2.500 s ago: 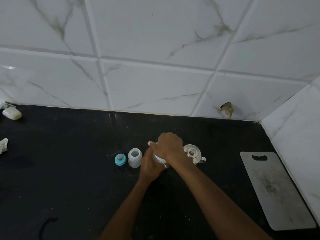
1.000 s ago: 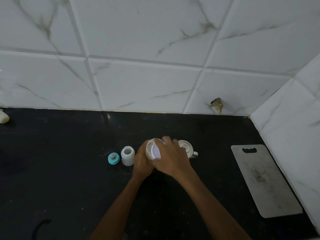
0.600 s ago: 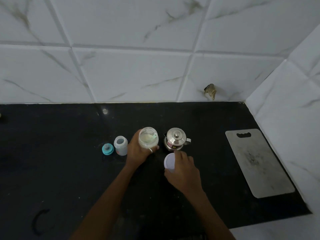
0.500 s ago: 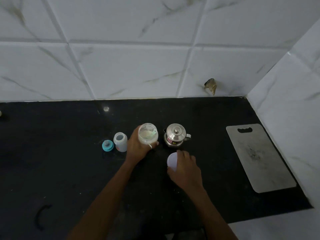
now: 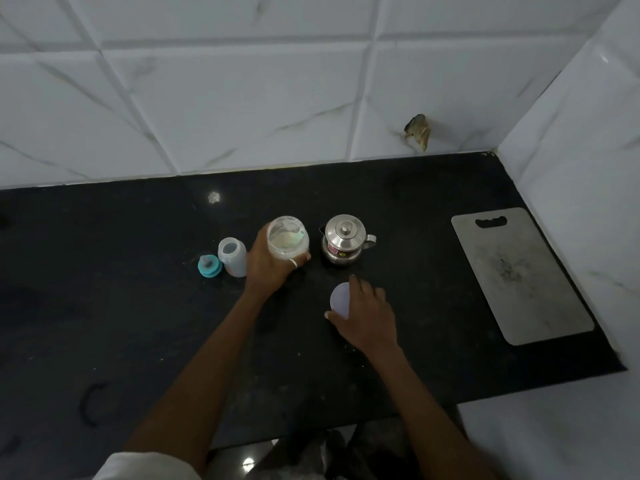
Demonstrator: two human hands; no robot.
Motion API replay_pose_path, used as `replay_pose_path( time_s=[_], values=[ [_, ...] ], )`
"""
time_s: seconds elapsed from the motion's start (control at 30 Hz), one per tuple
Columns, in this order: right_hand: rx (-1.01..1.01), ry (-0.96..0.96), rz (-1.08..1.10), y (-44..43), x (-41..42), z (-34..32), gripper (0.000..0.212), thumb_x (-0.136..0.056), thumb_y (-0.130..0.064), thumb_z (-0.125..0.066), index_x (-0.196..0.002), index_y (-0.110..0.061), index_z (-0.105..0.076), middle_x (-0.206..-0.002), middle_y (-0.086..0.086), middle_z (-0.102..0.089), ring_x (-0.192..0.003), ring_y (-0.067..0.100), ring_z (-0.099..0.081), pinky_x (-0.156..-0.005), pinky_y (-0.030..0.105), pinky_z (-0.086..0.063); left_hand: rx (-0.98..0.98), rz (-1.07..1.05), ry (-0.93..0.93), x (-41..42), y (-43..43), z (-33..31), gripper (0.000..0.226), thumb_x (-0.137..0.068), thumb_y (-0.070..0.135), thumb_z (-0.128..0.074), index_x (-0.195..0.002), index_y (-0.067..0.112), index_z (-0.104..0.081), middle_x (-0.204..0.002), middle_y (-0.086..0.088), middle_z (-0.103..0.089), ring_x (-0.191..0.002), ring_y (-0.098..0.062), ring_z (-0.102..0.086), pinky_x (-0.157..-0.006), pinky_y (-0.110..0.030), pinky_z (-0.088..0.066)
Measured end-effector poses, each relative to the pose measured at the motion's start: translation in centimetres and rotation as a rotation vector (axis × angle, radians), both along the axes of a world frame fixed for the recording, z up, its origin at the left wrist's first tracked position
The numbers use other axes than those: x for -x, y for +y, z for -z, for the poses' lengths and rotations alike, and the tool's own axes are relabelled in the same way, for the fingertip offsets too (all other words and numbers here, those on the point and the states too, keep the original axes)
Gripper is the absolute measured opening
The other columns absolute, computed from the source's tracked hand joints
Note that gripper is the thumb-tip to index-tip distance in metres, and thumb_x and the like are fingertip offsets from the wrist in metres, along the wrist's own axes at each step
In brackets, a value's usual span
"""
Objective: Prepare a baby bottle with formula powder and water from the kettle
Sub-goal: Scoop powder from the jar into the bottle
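My left hand [image 5: 270,268] grips an open clear jar of pale formula powder [image 5: 288,238] standing on the black counter [image 5: 138,306]. My right hand [image 5: 367,313] holds the jar's white lid [image 5: 340,299] low over the counter, in front of the small steel kettle [image 5: 343,239]. Left of the jar stands the open, cloudy baby bottle [image 5: 232,256], upright. Its teal teat cap [image 5: 209,265] lies beside it on the left.
A grey cutting board [image 5: 519,275] lies flat at the right, near the side wall. White marble tiles close the back and right side. The counter's front edge runs below my forearms, with dark floor beyond.
My right hand took the lid off the jar and brought it down toward the counter in front of the kettle. The left hand kept hold of the jar.
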State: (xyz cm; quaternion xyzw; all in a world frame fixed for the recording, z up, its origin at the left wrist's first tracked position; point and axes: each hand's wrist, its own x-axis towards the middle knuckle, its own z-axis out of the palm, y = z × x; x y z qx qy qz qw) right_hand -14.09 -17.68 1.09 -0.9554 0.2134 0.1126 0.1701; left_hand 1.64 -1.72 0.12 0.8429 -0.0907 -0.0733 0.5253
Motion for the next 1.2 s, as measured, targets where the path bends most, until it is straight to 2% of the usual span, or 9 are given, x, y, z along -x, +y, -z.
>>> replay_pose_path(
  time_s=[0.17, 0.37, 0.43, 0.53, 0.7, 0.83, 0.93, 1.07, 1.2],
  values=[
    [0.058, -0.082, 0.015, 0.1, 0.0, -0.8, 0.096, -0.083, -0.080, -0.052, -0.151, -0.014, -0.036, -0.150, 0.006, -0.047, -0.133, 0.027, -0.046, -0.102, 0.042, -0.046, 0.033, 0.002, 0.032, 0.2, -0.2, -0.4, 0.087, -0.060, 0.038, -0.096, -0.134, 0.028, -0.052, -0.129, 0.013, -0.062, -0.120, -0.003, -0.060, -0.107, -0.033, -0.049],
    [0.161, -0.219, -0.011, 0.7, -1.2, -3.0, 0.074, -0.090, -0.077, -0.040, -0.127, -0.015, -0.055, -0.129, 0.007, -0.061, -0.117, 0.026, -0.057, -0.091, 0.041, -0.050, -0.026, -0.037, 0.167, 0.5, -0.3, -0.5, 0.141, -0.056, 0.041, -0.099, -0.161, 0.012, -0.010, -0.157, -0.004, -0.044, -0.145, -0.018, -0.042, -0.122, -0.041, -0.033],
    [0.152, -0.261, -0.030, 1.0, -1.9, -4.0, 0.060, -0.094, -0.069, -0.040, -0.120, -0.017, -0.057, -0.122, 0.005, -0.063, -0.112, 0.024, -0.057, -0.089, 0.040, -0.050, -0.049, -0.023, 0.135, 0.5, -0.1, -0.7, 0.132, -0.056, 0.039, -0.099, -0.158, 0.013, -0.020, -0.154, -0.003, -0.048, -0.142, -0.017, -0.045, -0.121, -0.042, -0.036],
    [0.073, -0.370, -0.073, 1.6, -3.3, -5.4, 0.045, -0.099, -0.053, -0.045, -0.122, -0.016, -0.059, -0.119, 0.004, -0.063, -0.111, 0.024, -0.058, -0.087, 0.040, -0.050, -0.038, 0.000, 0.035, 0.8, 0.1, -1.2, 0.094, -0.058, 0.033, -0.099, -0.137, 0.022, -0.049, -0.134, 0.006, -0.060, -0.125, -0.010, -0.058, -0.110, -0.038, -0.047],
    [-0.071, -0.553, -0.178, 2.1, -5.5, -7.1, 0.025, -0.101, -0.028, -0.055, -0.117, -0.014, -0.066, -0.113, 0.004, -0.064, -0.102, 0.020, -0.061, -0.077, 0.032, -0.052, -0.066, 0.006, -0.072, 1.5, 0.2, -2.5, 0.080, -0.063, 0.029, -0.097, -0.131, 0.021, -0.055, -0.130, 0.005, -0.058, -0.121, -0.013, -0.057, -0.107, -0.040, -0.048],
    [-0.113, -0.598, -0.241, 2.2, -7.1, -8.1, 0.025, -0.100, -0.020, -0.056, -0.119, -0.013, -0.070, -0.122, 0.005, -0.061, -0.112, 0.023, -0.058, -0.087, 0.038, -0.054, -0.028, 0.018, -0.146, 2.4, 0.6, -3.8, 0.079, -0.067, 0.023, -0.094, -0.133, 0.022, -0.050, -0.130, 0.011, -0.052, -0.122, -0.010, -0.053, -0.107, -0.033, -0.045],
    [-0.050, -0.569, -0.278, 2.6, -8.5, -9.4, 0.026, -0.096, -0.016, -0.058, -0.119, -0.014, -0.071, -0.125, 0.007, -0.059, -0.113, 0.027, -0.057, -0.090, 0.042, -0.053, -0.015, -0.017, -0.155, 2.9, 1.0, -5.0, 0.088, -0.069, 0.019, -0.092, -0.144, 0.017, -0.045, -0.145, -0.001, -0.052, -0.133, -0.015, -0.052, -0.111, -0.036, -0.044],
    [0.031, -0.464, -0.268, 3.6, -10.0, -12.2, 0.034, -0.099, -0.015, -0.056, -0.131, -0.017, -0.067, -0.136, 0.009, -0.055, -0.124, 0.027, -0.050, -0.083, 0.038, -0.053, -0.011, -0.044, -0.199, 3.0, 1.4, -7.6, 0.097, -0.069, 0.004, -0.089, -0.151, 0.012, -0.038, -0.151, -0.006, -0.047, -0.140, -0.020, -0.046, -0.114, -0.038, -0.041],
    [0.156, -0.363, -0.281, 4.5, -11.6, -14.9, 0.030, -0.095, -0.009, -0.059, -0.122, -0.015, -0.070, -0.119, 0.010, -0.057, -0.111, 0.028, -0.053, -0.072, 0.034, -0.045, -0.039, -0.045, -0.256, 2.9, 2.3, -9.1, 0.098, -0.067, 0.003, -0.088, -0.151, 0.013, -0.039, -0.154, -0.004, -0.046, -0.142, -0.021, -0.044, -0.115, -0.037, -0.041]
  ],
)
